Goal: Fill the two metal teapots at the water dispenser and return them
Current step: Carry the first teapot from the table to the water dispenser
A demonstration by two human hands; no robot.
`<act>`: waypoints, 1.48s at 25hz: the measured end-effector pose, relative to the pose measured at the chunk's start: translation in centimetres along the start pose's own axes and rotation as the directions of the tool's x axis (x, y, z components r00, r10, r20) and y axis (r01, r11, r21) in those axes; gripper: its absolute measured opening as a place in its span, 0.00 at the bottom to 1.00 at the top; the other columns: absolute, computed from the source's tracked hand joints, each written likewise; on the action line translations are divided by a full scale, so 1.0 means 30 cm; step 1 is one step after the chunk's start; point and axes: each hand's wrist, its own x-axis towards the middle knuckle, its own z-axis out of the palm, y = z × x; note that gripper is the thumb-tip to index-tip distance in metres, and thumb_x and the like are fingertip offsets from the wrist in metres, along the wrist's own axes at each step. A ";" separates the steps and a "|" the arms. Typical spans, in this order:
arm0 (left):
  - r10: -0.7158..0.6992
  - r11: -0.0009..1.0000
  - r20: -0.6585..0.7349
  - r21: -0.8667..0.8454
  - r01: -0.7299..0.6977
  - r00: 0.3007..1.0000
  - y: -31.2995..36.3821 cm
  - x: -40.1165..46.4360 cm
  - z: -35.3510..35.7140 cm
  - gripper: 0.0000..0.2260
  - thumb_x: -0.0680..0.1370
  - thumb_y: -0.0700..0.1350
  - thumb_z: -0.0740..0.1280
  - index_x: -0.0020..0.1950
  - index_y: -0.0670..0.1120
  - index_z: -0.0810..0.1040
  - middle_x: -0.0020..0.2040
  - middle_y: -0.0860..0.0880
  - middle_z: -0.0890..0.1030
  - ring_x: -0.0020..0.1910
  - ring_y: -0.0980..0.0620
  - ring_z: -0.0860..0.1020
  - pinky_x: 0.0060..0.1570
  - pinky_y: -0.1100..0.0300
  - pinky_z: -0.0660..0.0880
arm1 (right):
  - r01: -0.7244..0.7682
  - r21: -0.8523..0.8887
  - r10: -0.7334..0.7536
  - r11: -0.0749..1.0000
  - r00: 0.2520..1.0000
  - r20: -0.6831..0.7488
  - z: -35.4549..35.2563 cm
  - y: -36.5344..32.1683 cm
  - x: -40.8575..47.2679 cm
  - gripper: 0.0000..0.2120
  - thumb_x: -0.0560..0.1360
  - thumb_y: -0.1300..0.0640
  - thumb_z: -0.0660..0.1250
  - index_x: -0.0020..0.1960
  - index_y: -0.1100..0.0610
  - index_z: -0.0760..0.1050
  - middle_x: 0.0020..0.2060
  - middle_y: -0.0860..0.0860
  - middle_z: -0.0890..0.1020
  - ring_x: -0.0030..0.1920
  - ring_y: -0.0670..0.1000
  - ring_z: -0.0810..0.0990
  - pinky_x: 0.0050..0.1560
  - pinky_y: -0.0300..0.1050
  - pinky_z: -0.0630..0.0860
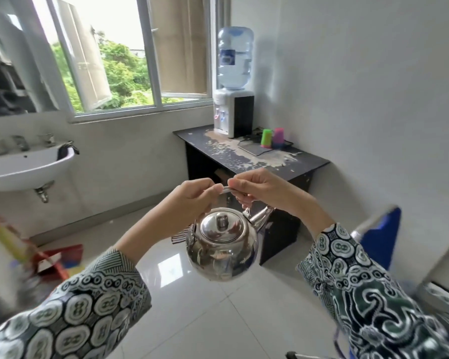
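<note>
- You have one metal teapot [222, 244] in view, with one lid [221, 227] on it and one spout [262, 216].
- You have two hands on its handle: the left hand [192, 196] and the right hand [259, 189], each closed around it.
- You can count one water dispenser [232, 112], carrying one bottle [235, 58].
- Two taps [220, 115] show on its front, one red and one blue.
- Two cups stand beside it: one green cup [266, 138] and one pink cup [278, 137].
- One dark table [306, 161] holds them.
- One washbasin [29, 167] hangs on the wall.
- One blue chair [380, 237] is at your right.
</note>
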 end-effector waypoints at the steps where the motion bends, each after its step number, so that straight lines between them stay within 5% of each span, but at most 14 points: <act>1: -0.008 1.000 -0.013 -0.007 0.008 1.000 -0.042 0.041 -0.040 0.21 0.79 0.48 0.59 0.25 0.56 0.69 0.21 0.57 0.67 0.23 0.58 0.63 0.29 0.60 0.62 | 0.017 0.010 -0.016 1.000 1.000 -0.010 0.004 0.033 0.074 0.16 0.78 0.58 0.57 0.35 0.65 0.72 0.25 0.47 0.71 0.26 0.43 0.69 0.32 0.31 0.69; 8: -0.083 0.977 -0.192 -0.207 0.043 0.978 -0.344 0.471 -0.299 0.21 0.79 0.43 0.58 0.25 0.52 0.69 0.22 0.57 0.66 0.22 0.59 0.61 0.22 0.69 0.60 | 0.095 0.094 -0.080 0.991 0.986 -0.149 -0.054 0.269 0.668 0.19 0.75 0.48 0.55 0.33 0.61 0.70 0.28 0.53 0.67 0.27 0.44 0.63 0.32 0.36 0.62; 12: -0.124 0.957 -0.248 -0.286 0.050 0.961 -0.491 0.703 -0.406 0.20 0.79 0.42 0.58 0.27 0.51 0.66 0.22 0.57 0.65 0.22 0.60 0.60 0.22 0.69 0.58 | 0.115 0.144 -0.088 0.983 0.980 -0.178 -0.124 0.389 0.954 0.21 0.78 0.55 0.56 0.32 0.68 0.67 0.27 0.53 0.64 0.27 0.45 0.61 0.29 0.35 0.59; 20: -0.156 0.945 -0.271 -0.321 0.064 0.950 -0.853 1.227 -0.694 0.14 0.78 0.43 0.58 0.33 0.41 0.64 0.24 0.56 0.62 0.21 0.61 0.57 0.20 0.70 0.56 | 0.059 0.308 0.015 0.949 0.972 -0.234 -0.230 0.671 1.551 0.16 0.78 0.59 0.58 0.32 0.61 0.67 0.25 0.49 0.63 0.26 0.42 0.61 0.29 0.33 0.60; 29: -0.128 0.908 -0.032 -0.405 0.104 0.991 -1.246 1.960 -1.190 0.16 0.78 0.47 0.61 0.30 0.47 0.69 0.22 0.56 0.62 0.21 0.58 0.57 0.22 0.67 0.55 | 0.036 0.255 0.046 0.966 0.951 -0.307 -0.487 0.923 2.385 0.19 0.78 0.59 0.59 0.34 0.72 0.67 0.26 0.52 0.64 0.28 0.47 0.62 0.29 0.36 0.61; 37: -0.188 0.956 0.099 -0.209 0.205 0.977 -1.561 2.553 -1.413 0.16 0.79 0.47 0.58 0.34 0.48 0.75 0.24 0.54 0.64 0.25 0.56 0.60 0.26 0.66 0.59 | -0.038 0.178 0.105 0.983 0.918 -0.382 -0.676 1.259 2.934 0.20 0.79 0.56 0.57 0.36 0.70 0.66 0.28 0.54 0.66 0.30 0.49 0.65 0.32 0.40 0.64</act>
